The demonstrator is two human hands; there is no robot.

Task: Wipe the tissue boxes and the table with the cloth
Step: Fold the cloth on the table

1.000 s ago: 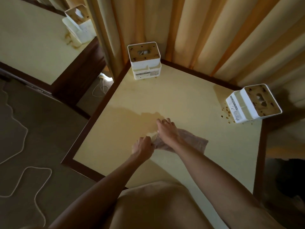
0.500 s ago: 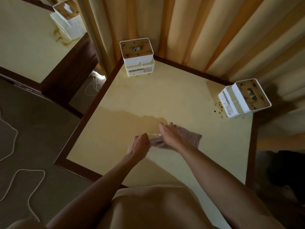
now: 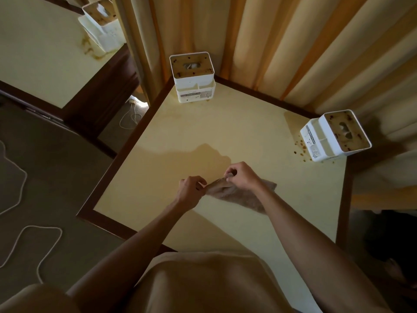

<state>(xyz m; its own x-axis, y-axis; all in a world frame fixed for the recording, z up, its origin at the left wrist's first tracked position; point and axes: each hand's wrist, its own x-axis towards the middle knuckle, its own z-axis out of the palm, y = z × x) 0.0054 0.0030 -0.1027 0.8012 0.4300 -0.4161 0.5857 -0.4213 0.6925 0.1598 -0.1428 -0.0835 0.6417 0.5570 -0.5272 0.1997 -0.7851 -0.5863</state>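
Head view: tissue in spattered boxes (image 3: 192,77)

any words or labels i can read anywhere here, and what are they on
None can be read for certain.
Far tissue box: a grey label strip on its front with a line of pale capitals, too blurred to read.
Right tissue box: a grey strip of print and a small sticker on its side, also too small and blurred.
Tissue box on the other table: faint marks only, unreadable.
Cloth, table: no text.
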